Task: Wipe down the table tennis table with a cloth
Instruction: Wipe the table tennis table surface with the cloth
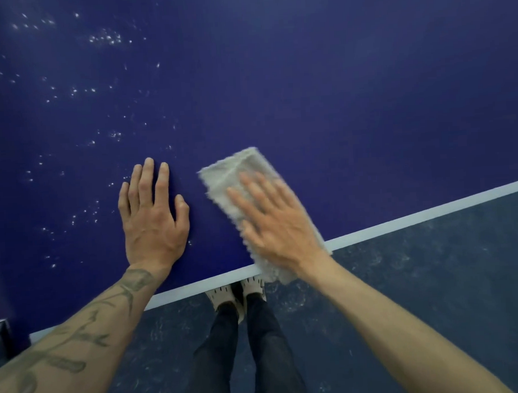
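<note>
A folded pale cloth (236,179) is shown lying on the blue tabletop (337,103), its near end overhanging the white edge line (430,215). It is pressed flat under the right hand (278,222), whose grip is wide, with the fingers straight; this hand is blurred. The left hand (153,221) is laid palm-down just beside the cloth, not touching it, with its grip likewise wide and holding nothing. White specks (105,39) are scattered over the tabletop left of and beyond the left hand. Below the edge, a dark mottled floor (433,278), dark trousers (217,346) and pale shoes (223,299) are seen.
</note>
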